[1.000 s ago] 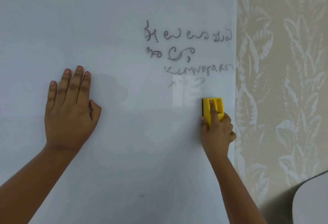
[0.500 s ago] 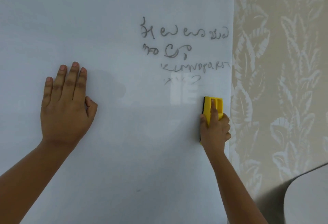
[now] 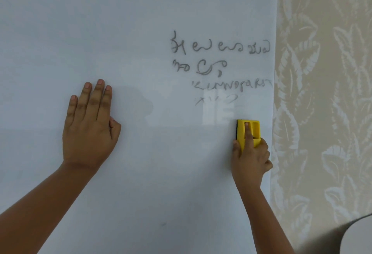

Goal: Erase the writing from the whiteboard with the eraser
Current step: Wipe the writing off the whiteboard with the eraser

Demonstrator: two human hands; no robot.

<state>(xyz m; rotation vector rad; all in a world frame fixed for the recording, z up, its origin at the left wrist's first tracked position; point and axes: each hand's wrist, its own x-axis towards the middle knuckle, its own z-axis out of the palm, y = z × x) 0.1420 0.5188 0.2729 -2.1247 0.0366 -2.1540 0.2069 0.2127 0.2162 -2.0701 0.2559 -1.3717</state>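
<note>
A white whiteboard (image 3: 141, 22) fills most of the view. Grey writing (image 3: 219, 60) in several lines sits at its upper right; the lowest lines are faint. My right hand (image 3: 250, 157) presses a yellow eraser (image 3: 249, 130) with a black pad flat against the board, just below the faint bottom line and near the board's right edge. The index finger lies along the eraser's back. My left hand (image 3: 90, 126) rests flat on the board at centre left, fingers together, holding nothing.
To the right of the board is a beige wall (image 3: 326, 92) with a pale leaf pattern. A grey rounded object (image 3: 358, 235) shows at the bottom right corner.
Both hands and the eraser keep nearly the same places on the board. The writing looks the same. Only the view has shifted slightly.
</note>
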